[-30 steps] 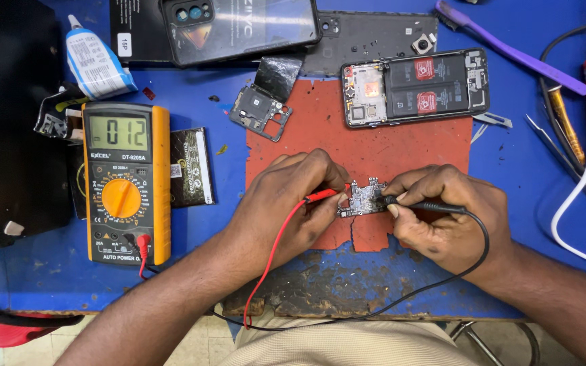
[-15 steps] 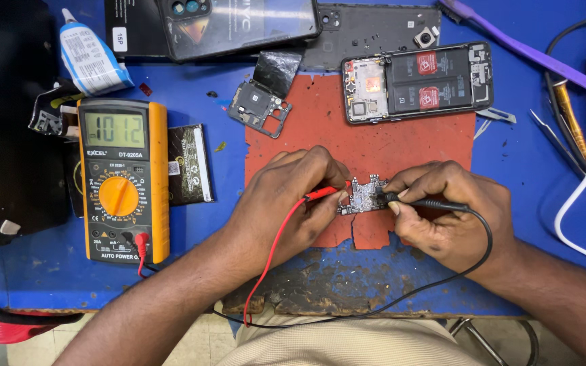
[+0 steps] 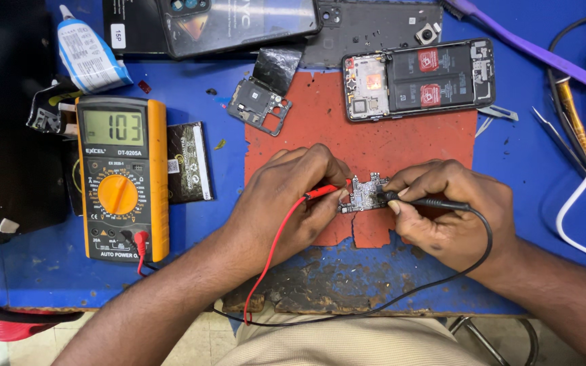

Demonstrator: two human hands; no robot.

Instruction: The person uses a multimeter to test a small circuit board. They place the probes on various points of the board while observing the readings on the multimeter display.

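Two probes touch the circuit board [image 3: 365, 193]: left hand [image 3: 293, 200] pinching the red probe [image 3: 321, 192], right hand [image 3: 452, 213] the black probe [image 3: 428, 202].

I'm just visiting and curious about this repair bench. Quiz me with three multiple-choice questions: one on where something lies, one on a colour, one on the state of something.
1. Where does the multimeter lie?
A. Left of the red mat
B. On the red mat
C. Right of the opened phone

2. What colour is the probe in the left hand?
A. Black
B. Red
C. Purple

3. What state is the phone at the top of the red mat in?
A. Closed, screen up
C. Wrapped in a box
B. Back off, insides showing

Answers: 1 A, it sits on the blue surface left of the mat. 2 B, the red probe meets the small circuit board; the right hand holds the black probe. 3 B, battery and boards are exposed.
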